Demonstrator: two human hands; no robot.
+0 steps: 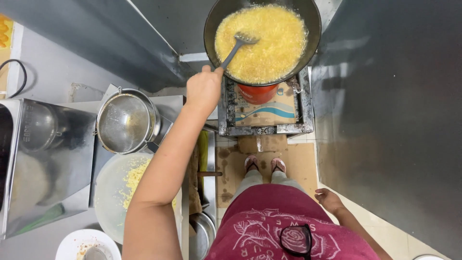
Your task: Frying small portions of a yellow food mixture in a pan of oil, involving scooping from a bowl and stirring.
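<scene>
My left hand [204, 89] is stretched forward and closed around the grey handle of a slotted skimmer [237, 45], whose head dips into bubbling yellow oil and frying food in a large dark wok [262, 41]. The wok rests on a metal burner stand [265, 113] over a red gas cylinder [258, 93]. My right hand [328, 199] hangs loose beside my hip, fingers apart, holding nothing. Below are my feet in pink sandals [264, 164] on brown cardboard [298, 163].
Left of me a steel pot [126, 122] stands on a counter above a white bowl [109, 192] holding yellow pieces. A shiny steel box [43, 159] fills the far left. A white plate [86, 245] lies bottom left. Steel wall panels [390, 110] close in on the right.
</scene>
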